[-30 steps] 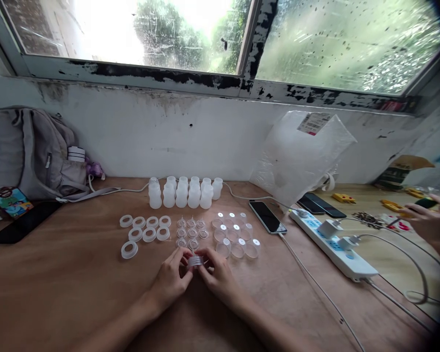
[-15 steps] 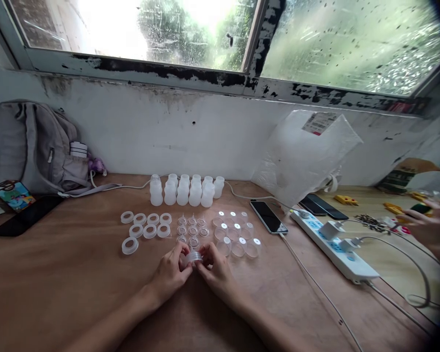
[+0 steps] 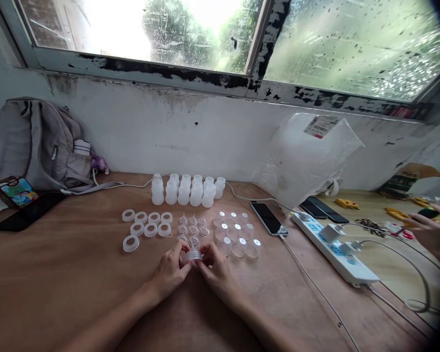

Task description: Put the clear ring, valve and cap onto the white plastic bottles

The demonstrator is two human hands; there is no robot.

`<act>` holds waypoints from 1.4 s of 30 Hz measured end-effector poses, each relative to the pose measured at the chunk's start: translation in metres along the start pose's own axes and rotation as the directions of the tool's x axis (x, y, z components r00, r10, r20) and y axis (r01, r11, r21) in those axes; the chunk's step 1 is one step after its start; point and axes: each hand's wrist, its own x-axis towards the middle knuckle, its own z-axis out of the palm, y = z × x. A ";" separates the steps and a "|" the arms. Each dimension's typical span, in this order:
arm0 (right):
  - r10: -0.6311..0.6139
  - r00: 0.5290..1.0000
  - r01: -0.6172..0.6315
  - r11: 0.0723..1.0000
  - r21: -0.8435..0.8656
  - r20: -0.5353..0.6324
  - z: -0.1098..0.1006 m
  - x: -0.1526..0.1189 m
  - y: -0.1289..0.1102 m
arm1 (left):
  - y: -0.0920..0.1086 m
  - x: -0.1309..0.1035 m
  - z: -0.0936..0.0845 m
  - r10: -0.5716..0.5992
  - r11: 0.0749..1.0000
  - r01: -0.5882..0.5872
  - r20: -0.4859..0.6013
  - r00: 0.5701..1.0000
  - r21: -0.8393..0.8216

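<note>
Between my two hands is a small clear ridged plastic ring point(image 3: 193, 255), low over the table. My left hand point(image 3: 173, 266) pinches its left side, and my right hand point(image 3: 213, 266) has its fingers closed on the right side. Just beyond my fingertips lie several clear nipple-shaped pieces point(image 3: 192, 230). White plastic rings point(image 3: 151, 230) rest in rows to the left. On the right are round clear covers point(image 3: 238, 248), each with a small white spot. Farther back, frosted small bottles point(image 3: 195, 194) stand grouped near the wall.
A phone point(image 3: 268, 218) with a cable and a white power strip point(image 3: 335, 249) lie to the right. A plastic bag point(image 3: 308, 156) leans on the wall. Another person's hand point(image 3: 434, 234) is at far right. A grey backpack point(image 3: 40, 146) sits back left.
The view has shifted slightly. My hands keep nearly the same pose around the clear ring. At far right, the other person's hand has moved a little.
</note>
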 end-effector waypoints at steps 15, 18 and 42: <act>-0.012 0.998 0.008 0.998 0.064 0.058 -0.002 0.002 0.005 | 0.002 0.001 -0.004 0.013 0.994 -0.011 0.022 1.000 -0.105; -0.012 0.999 0.010 0.999 0.044 0.051 -0.001 0.003 0.006 | 0.002 0.001 -0.002 0.002 0.998 -0.001 0.023 1.000 -0.061; -0.015 1.000 0.015 0.999 -0.032 0.010 -0.004 0.005 -0.004 | 0.007 0.001 0.003 -0.054 0.999 0.054 0.017 0.998 -0.005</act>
